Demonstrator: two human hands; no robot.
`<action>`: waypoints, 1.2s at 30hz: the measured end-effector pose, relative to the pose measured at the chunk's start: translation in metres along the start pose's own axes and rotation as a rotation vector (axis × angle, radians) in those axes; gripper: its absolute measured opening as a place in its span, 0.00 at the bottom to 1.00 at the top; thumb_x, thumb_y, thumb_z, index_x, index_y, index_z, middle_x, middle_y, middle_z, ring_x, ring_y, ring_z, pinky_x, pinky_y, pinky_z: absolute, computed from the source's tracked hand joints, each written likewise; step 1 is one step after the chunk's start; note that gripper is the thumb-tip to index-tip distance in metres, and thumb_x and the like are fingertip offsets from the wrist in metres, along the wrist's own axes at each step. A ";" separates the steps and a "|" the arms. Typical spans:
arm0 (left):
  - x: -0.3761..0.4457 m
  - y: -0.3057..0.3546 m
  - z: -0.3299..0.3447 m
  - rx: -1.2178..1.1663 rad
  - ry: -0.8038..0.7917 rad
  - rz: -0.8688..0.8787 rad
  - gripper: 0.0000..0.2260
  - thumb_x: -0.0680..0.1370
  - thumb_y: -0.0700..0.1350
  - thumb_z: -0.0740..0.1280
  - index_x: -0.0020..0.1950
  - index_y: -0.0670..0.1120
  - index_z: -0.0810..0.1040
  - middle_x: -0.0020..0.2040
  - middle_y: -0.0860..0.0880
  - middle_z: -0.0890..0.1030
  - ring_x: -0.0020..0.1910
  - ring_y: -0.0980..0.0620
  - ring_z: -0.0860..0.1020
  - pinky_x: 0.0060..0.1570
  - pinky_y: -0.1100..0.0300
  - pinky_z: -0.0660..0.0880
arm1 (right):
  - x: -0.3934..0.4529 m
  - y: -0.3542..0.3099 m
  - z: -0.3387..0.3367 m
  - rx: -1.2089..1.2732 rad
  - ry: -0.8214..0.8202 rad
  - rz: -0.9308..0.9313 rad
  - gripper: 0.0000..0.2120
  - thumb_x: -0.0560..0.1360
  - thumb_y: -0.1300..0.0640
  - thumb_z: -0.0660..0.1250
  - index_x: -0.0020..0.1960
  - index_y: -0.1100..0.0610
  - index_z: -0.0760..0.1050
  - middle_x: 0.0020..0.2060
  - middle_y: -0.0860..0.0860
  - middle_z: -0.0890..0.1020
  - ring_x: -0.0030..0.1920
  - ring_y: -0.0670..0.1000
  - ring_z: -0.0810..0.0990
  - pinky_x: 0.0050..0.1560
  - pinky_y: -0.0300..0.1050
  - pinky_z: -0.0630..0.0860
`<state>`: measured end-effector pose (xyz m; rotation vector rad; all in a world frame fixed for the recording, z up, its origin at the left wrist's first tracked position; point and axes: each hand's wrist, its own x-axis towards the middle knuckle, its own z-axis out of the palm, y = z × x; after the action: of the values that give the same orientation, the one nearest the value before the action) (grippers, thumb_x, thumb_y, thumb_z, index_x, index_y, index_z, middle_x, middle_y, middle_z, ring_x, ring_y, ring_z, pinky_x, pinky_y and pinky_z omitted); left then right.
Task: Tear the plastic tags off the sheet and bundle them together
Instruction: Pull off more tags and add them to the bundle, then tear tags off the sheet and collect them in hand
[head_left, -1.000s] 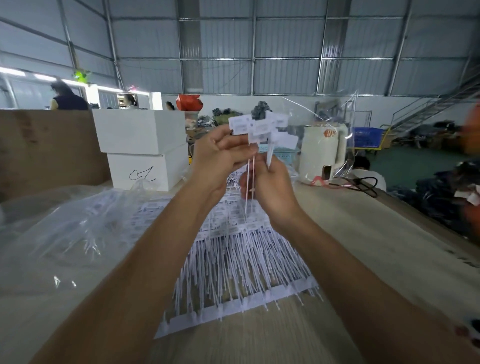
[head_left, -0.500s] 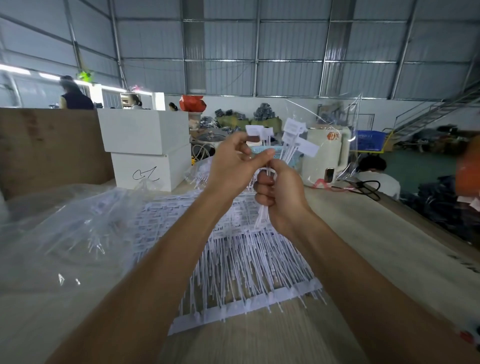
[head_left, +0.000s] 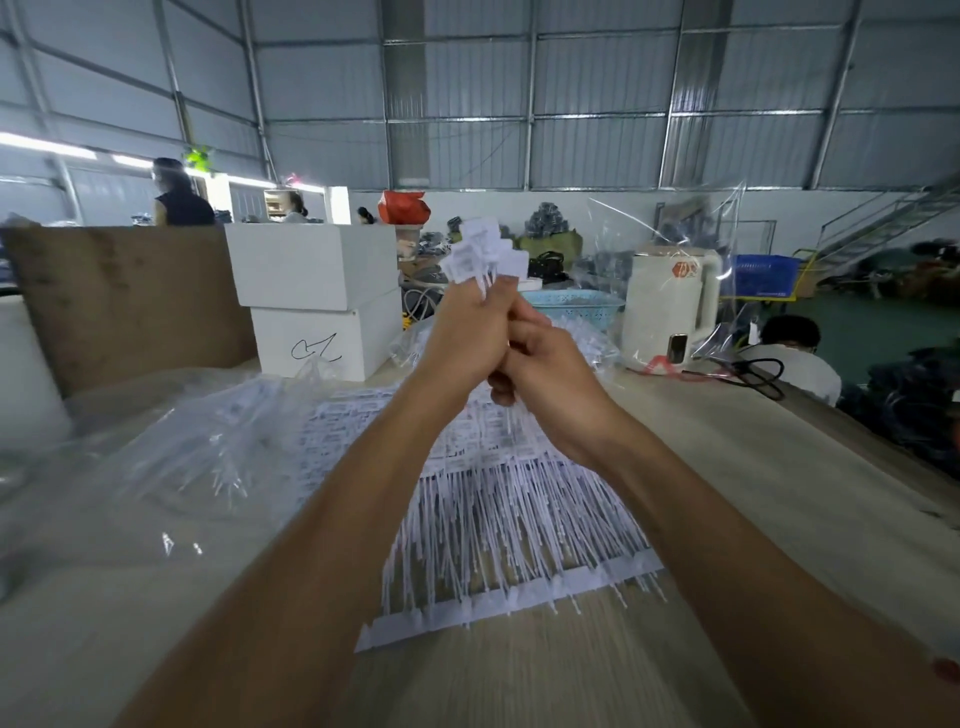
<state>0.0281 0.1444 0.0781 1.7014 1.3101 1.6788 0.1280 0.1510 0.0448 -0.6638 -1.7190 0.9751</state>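
Left hand: our left hand (head_left: 470, 332) is raised above the counter, fingers curled round the stems of a small bunch of white plastic tags (head_left: 480, 254), whose flat square heads fan out above the fist.
Right hand: our right hand (head_left: 545, 379) sits just below and against the left, fingers wrapped round the thin tails of the same bunch; a few tips poke out beneath it.
Handling: we judge the tags very light, thin and springy, likely to splay or slip unless pinched at the stems just under the heads, where they stack.
Sheet: the white plastic sheet of uncut tags (head_left: 498, 525) lies flat under our forearms, its long tails pointing to a solid strip toward the near edge of the pale wooden counter (head_left: 753, 467).
Left side: crumpled clear plastic bags (head_left: 156, 457) holding more tags.
Far edge: two stacked white boxes (head_left: 317, 296), a white electric kettle (head_left: 670, 306) and a pale blue basket (head_left: 571, 304).
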 end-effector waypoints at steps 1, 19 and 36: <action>-0.001 0.003 -0.009 -0.064 0.038 -0.024 0.22 0.86 0.49 0.56 0.35 0.47 0.78 0.38 0.46 0.86 0.36 0.47 0.85 0.29 0.60 0.76 | -0.002 -0.003 0.005 -0.006 -0.033 -0.003 0.10 0.81 0.70 0.60 0.58 0.65 0.78 0.41 0.46 0.78 0.30 0.45 0.73 0.31 0.39 0.72; -0.087 -0.030 -0.263 0.118 0.138 -0.449 0.15 0.85 0.49 0.57 0.41 0.46 0.72 0.25 0.52 0.63 0.19 0.57 0.57 0.20 0.69 0.54 | -0.013 -0.006 0.185 -0.650 -0.258 -0.281 0.31 0.76 0.45 0.72 0.76 0.48 0.64 0.72 0.48 0.68 0.70 0.53 0.66 0.64 0.53 0.70; -0.044 -0.105 -0.261 0.481 -0.211 -0.868 0.17 0.86 0.46 0.56 0.42 0.38 0.75 0.25 0.48 0.65 0.19 0.54 0.59 0.21 0.68 0.55 | 0.046 -0.015 0.212 -0.754 -0.154 -0.258 0.10 0.82 0.54 0.62 0.53 0.55 0.81 0.47 0.52 0.85 0.48 0.56 0.82 0.49 0.50 0.79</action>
<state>-0.2414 0.0751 0.0176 1.1647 2.0401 0.7062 -0.0867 0.1164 0.0456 -0.8205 -2.2548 0.1733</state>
